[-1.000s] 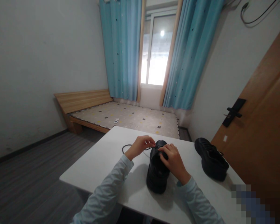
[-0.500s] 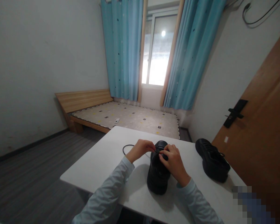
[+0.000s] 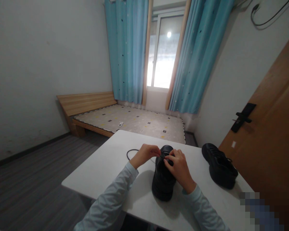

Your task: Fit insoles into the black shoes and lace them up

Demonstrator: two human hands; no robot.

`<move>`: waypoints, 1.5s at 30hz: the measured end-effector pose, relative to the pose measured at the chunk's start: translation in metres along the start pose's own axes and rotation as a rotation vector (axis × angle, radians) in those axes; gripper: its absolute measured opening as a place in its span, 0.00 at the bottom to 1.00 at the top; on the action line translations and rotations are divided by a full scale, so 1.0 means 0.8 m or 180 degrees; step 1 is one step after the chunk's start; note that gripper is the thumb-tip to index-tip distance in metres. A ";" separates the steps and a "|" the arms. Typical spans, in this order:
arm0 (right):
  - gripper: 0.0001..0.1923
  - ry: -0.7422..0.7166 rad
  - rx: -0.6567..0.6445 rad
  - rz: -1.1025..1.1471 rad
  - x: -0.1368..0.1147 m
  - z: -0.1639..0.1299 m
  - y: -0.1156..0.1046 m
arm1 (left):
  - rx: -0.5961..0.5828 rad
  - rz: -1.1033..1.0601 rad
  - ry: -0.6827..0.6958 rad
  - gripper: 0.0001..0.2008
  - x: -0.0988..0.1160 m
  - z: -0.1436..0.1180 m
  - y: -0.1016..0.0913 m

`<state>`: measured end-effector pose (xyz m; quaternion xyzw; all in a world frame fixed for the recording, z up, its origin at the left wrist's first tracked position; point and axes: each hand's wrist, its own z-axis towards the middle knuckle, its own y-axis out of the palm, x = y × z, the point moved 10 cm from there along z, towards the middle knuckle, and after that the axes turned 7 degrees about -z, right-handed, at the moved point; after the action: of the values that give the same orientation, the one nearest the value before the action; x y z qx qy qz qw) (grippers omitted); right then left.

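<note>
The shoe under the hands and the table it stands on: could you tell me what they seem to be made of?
The black shoe looks like smooth leather or a synthetic imitation, with a faint matte sheen. The white table looks like laminate or painted board: flat, even and softly reflective.

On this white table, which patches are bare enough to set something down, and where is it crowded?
Bare: the table's left part, bordered by its left edge, the lace loop and the left sleeve; also the strip between the near shoe and the second shoe. Crowded: the near shoe's front, where the left hand and right hand work the lace.
</note>
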<state>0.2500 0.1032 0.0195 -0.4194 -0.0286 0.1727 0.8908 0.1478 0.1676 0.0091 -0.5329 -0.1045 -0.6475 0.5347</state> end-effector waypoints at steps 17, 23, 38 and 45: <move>0.03 0.0235 0.0004 -0.0113 0.003 0.002 0.003 | -0.0085 -0.0414 -0.0090 0.06 -0.005 0.000 0.012; 0.02 0.0369 -0.0016 0.0058 0.006 0.003 0.002 | 0.0125 -0.0380 -0.0153 0.11 -0.006 0.001 0.006; 0.05 0.0191 -0.0520 0.0740 0.007 0.007 -0.034 | 0.0308 0.0290 -0.0107 0.09 -0.004 0.005 0.008; 0.06 0.0019 -0.0809 0.1041 0.011 0.000 -0.031 | 0.0071 0.0101 -0.0237 0.08 -0.013 0.001 0.017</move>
<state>0.2651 0.0917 0.0377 -0.5280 0.0208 0.3089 0.7908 0.1579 0.1688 -0.0043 -0.5522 -0.1230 -0.6174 0.5466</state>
